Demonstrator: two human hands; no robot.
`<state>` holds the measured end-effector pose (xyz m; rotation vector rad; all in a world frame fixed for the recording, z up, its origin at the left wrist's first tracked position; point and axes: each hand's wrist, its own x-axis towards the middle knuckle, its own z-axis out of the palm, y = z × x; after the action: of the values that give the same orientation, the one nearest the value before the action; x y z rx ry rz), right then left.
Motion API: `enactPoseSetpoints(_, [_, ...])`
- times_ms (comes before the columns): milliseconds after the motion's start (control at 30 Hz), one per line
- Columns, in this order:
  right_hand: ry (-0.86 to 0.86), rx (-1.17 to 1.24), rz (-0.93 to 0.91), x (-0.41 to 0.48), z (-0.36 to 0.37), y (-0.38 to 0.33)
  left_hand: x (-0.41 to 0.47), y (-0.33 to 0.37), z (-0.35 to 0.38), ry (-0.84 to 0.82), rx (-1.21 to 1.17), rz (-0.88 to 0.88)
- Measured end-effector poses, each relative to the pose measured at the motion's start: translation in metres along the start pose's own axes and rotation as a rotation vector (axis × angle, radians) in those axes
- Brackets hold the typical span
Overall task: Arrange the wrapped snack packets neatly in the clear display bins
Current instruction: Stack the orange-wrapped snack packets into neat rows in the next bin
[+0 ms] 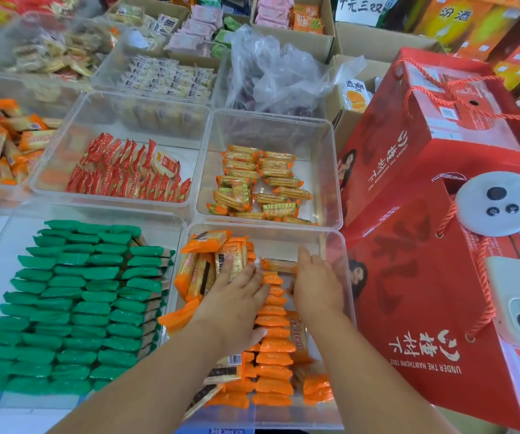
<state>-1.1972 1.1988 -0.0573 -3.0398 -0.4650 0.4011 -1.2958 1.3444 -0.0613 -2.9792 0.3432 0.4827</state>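
Note:
Both my hands are inside a clear display bin (pixel 333 245) at the near middle, filled with orange-wrapped snack packets (pixel 272 343). My left hand (pixel 236 296) lies flat with straight fingers on a loose heap of orange packets (pixel 202 264) at the bin's far left. My right hand (pixel 315 283) rests with straight fingers at the far right, beside a row of packets standing on edge; one packet (pixel 279 265) lies crosswise just past its fingertips.
A bin of stacked green packets (pixel 77 305) sits to the left. Behind are bins with red packets (pixel 127 173) and small orange-green packets (pixel 258 183). Large red gift boxes (pixel 424 189) stand close on the right, with a white controller (pixel 496 203) on one.

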Motion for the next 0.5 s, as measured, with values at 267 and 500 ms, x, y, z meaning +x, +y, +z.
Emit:
enactPoseSetpoints(267, [0.145,0.113,-0.09,-0.009,-0.031,-0.008,0.0,-0.001,0.004,0.021,-0.021,0.001])
enactPoseSetpoints(500, [0.127,0.415,-0.204,-0.002,-0.032,-0.012,0.001,-0.002,0.007,0.044,-0.029,0.008])
